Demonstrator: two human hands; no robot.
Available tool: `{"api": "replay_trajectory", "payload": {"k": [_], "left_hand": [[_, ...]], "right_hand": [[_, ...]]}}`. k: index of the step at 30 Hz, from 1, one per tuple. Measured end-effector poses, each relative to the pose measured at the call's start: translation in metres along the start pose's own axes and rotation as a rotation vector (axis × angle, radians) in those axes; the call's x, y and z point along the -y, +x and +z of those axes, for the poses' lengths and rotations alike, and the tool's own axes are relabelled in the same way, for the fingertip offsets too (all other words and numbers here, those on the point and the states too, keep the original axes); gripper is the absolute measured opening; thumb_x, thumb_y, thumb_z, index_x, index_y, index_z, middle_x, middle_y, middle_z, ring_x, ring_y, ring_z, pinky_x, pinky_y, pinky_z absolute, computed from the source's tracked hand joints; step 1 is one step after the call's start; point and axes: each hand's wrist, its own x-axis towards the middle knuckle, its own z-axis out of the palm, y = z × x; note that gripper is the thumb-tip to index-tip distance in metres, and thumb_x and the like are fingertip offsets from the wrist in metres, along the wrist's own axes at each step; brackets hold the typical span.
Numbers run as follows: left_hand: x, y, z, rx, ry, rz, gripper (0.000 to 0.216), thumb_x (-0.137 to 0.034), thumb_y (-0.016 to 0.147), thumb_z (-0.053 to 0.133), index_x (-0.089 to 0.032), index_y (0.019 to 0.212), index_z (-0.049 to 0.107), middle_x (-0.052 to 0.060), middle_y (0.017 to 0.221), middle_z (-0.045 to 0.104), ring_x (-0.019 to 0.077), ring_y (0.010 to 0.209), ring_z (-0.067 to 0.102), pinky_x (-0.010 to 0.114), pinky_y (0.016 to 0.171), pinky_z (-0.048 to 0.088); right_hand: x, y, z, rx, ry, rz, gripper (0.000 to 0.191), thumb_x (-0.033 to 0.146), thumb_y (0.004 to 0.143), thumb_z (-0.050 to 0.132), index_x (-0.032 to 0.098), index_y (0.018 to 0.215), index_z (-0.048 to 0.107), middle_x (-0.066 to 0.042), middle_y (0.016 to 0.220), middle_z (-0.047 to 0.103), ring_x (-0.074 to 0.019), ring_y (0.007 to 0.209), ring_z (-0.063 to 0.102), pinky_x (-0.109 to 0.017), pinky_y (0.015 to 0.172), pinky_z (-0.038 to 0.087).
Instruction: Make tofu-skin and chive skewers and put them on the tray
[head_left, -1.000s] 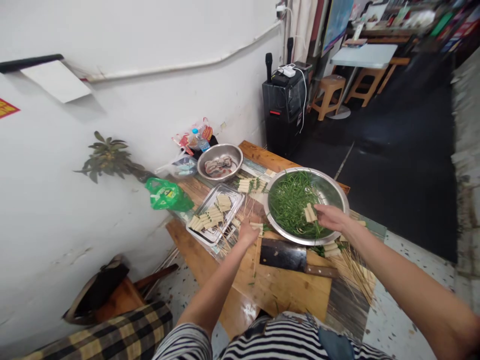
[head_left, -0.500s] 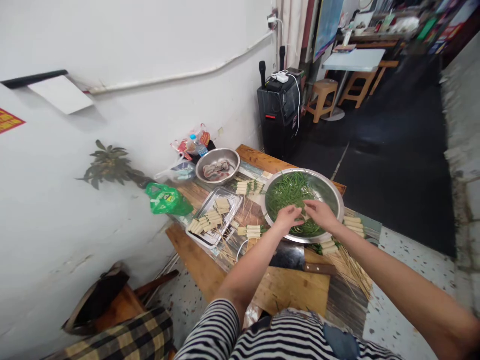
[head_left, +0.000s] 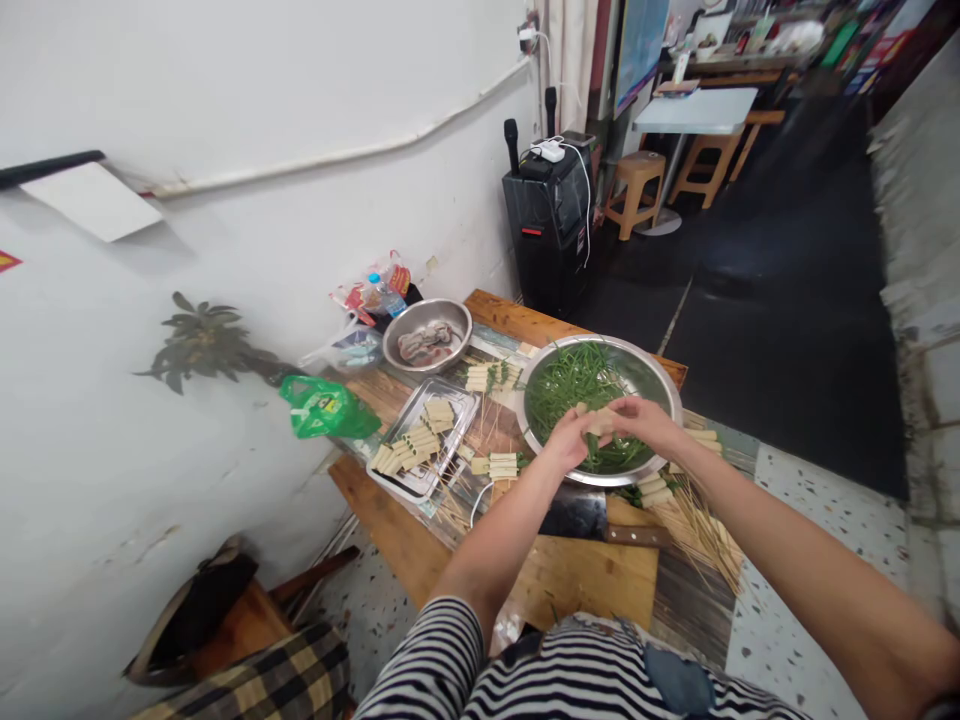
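Note:
Over the wide steel bowl (head_left: 673, 400), my left hand (head_left: 568, 438) and my right hand (head_left: 641, 420) hold a small pale tofu sheet (head_left: 598, 422) between their fingers. Green chives (head_left: 566, 385) fill much of the bowl below them. Finished-looking skewers of pale rolls with green inside (head_left: 502, 466) lie left of my left forearm. More skewered rolls (head_left: 655, 490) rest by the bowl's right side, partly behind my right forearm, with loose bamboo sticks (head_left: 705, 540) beside them.
A cleaver (head_left: 574, 515) lies on a wooden cutting board (head_left: 592, 580) close to my body. To the left are a clear tray (head_left: 420, 490) of skewered rolls, a smaller steel bowl (head_left: 459, 345) with greyish-pink food and a green bag (head_left: 326, 408). A black speaker (head_left: 544, 230) stands beyond the table.
The pale tofu sheet now shows plainly between my hands, where little of it was visible before. My left hand has turned, fingers under the sheet. The whole view has shifted slightly.

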Motion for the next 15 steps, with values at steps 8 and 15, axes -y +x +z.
{"api": "replay_trajectory", "payload": {"k": [8,15], "left_hand": [[-0.012,0.011,-0.014,-0.109,0.039,-0.044,0.025,-0.027,0.076,0.074,-0.020,0.090,0.055,-0.001,0.082,0.061,0.0143,0.076,0.062,0.045,0.082,0.052],[-0.001,0.025,-0.025,-0.217,0.117,0.064,0.048,-0.007,0.066,0.075,-0.022,0.108,0.059,0.004,0.099,0.066,0.0143,0.083,0.061,0.038,0.084,0.050]], "right_hand": [[-0.009,0.007,-0.011,-0.073,0.109,0.077,0.014,0.022,0.068,0.071,0.016,0.079,0.065,-0.001,0.075,0.069,-0.0107,0.066,0.062,-0.021,0.064,0.052],[-0.007,0.007,-0.011,-0.073,0.210,0.117,0.007,0.015,0.072,0.069,0.016,0.074,0.063,0.000,0.067,0.066,-0.0103,0.060,0.061,-0.020,0.058,0.052]]}}
